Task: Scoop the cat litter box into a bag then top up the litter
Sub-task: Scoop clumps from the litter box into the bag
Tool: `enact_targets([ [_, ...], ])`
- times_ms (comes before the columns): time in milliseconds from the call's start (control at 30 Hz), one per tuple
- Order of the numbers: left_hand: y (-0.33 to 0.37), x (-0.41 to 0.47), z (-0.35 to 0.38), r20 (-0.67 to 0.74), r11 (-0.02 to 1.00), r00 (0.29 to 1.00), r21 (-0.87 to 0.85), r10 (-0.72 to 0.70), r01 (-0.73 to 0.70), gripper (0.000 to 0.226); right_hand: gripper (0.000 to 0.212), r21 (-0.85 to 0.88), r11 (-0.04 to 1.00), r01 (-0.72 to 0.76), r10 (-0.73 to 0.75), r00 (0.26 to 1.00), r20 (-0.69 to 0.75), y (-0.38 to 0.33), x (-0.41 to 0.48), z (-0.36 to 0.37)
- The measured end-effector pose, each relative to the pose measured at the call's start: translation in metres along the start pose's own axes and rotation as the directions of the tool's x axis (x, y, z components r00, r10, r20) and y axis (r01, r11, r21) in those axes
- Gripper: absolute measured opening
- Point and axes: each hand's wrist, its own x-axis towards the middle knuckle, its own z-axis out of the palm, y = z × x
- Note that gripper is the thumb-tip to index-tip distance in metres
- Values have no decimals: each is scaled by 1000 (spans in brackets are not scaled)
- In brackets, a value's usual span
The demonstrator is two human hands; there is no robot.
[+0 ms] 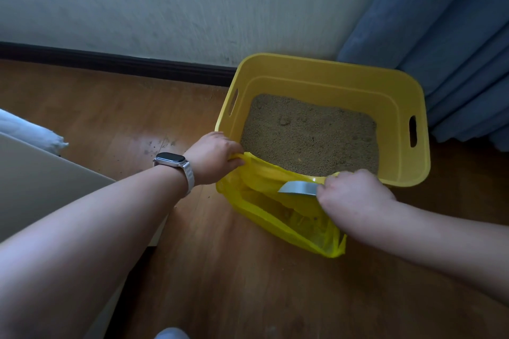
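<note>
Cloth [33, 129], white and bunched, at far left edge, above a pale flat panel [41, 187]. Brown wood floor [220, 270], dark specks on it near the watch [172, 159]. That watch, pale strap, sits on the wrist of the left hand [212, 158], whose fingers curl round the left rim of the yellow bag [275, 217] at the near left corner of the box [330, 71]. Thin plastic bag, mouth held open, rests on floor against the box's near wall; brown clumps show through it. Grey scoop [300, 188], blade pointing left, inside the bag's mouth. Fingers of the right hand [355, 192] closed round its handle; bag's right rim meets this hand, pinch not discernible. Yellow box, slot handle at each end, stands by the wall; brown litter [311, 135] covers its bottom. Blue curtain [454, 49] at far right, just beside the box
</note>
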Motion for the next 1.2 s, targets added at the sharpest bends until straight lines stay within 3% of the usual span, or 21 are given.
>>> enact_targets([
  [400,0,1,0,11,1000,1000,6,-17,17,33,35,100,993,63,-51,992,-116,16,-8,-4],
  [500,0,1,0,15,1000,1000,12,-19,19,32,34,243,970,27,6,991,-136,23,-5,-9],
  [633,0,2,1,8,1000,1000,16,-13,13,32,31,598,791,-128,156,988,5,46,-2,-30],
  [767,0,2,3,-6,1000,1000,19,1,-1,30,17,765,604,-223,288,956,52,78,15,-28],
  [833,0,2,4,-20,1000,1000,13,10,-10,28,15,775,559,-295,313,940,132,96,30,-14],
  [967,-2,1,7,-48,1000,999,2,16,-16,25,19,709,561,-428,327,901,285,119,56,30],
  [1200,-6,-1,20,-75,1000,997,5,19,-18,30,24,629,607,-486,304,873,381,135,76,75],
])
